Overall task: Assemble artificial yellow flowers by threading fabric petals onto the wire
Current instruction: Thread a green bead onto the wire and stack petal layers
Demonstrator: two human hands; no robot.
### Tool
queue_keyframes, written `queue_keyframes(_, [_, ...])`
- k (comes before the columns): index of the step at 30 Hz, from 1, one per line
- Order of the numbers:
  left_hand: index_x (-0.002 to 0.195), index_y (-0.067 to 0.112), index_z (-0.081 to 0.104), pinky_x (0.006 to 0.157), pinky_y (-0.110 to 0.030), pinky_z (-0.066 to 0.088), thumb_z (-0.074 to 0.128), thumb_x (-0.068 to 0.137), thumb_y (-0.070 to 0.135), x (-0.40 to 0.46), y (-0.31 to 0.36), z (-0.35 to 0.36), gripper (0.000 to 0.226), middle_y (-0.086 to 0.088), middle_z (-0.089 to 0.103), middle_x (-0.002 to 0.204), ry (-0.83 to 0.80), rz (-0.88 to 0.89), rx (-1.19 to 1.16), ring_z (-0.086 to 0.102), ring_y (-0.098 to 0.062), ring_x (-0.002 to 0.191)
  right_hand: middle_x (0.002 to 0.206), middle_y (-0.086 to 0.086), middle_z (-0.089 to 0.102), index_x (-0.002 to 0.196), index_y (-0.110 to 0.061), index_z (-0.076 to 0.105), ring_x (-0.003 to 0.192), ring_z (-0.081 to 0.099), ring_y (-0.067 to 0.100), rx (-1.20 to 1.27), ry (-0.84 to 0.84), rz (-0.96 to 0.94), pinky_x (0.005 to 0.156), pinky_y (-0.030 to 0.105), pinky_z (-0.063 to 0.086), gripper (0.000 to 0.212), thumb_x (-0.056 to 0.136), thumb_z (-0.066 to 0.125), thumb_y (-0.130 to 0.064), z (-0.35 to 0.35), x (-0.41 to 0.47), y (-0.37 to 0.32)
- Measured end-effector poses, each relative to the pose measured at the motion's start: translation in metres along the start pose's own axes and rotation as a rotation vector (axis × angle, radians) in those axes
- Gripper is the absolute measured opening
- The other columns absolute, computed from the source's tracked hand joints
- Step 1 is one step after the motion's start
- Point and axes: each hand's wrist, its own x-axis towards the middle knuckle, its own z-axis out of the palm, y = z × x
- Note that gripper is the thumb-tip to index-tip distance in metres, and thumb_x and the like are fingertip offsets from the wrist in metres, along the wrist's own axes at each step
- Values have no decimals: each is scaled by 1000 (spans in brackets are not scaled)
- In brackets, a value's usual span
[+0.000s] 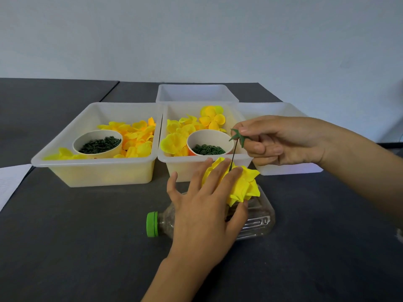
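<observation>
Soft, even, cool light; no harsh shadows. Faint shade under the left bin [96, 147]. Small glare streaks on the clear bottle [257, 221] in front of it. Wide-angle bowing toward the frame edges. Overall slightly soft focus.

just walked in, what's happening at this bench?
A person is building a fabric flower. The left hand holds a yellow flower head above a clear bottle lying on its side. The right hand pinches a green calyx piece at the top of the wire, which runs down into the petals. Two trays behind, the left tray and middle tray, hold loose petals and cups of green parts.
</observation>
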Motion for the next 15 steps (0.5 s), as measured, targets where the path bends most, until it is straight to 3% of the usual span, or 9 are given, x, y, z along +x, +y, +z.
queue_keyframes(5, [137, 46, 43, 110, -64, 11, 39, 91, 57, -1, -1, 1, 48, 23, 40, 150, 11, 9, -2, 26, -7, 146, 54, 0, 48, 94, -12, 57, 34, 30, 4, -58, 20, 45, 39, 17, 28, 15, 82, 55, -21, 4, 1, 1])
queue_keyframes(15, [137, 46, 43, 110, -64, 11, 39, 90, 58, 0, -3, 3, 49, 23, 39, 150, 14, 9, 0, 27, -8, 146, 54, -1, 49, 95, -11, 61, 37, 32, 6, -94, 56, 52, 42, 19, 27, 18, 87, 54, -25, 4, 3, 5])
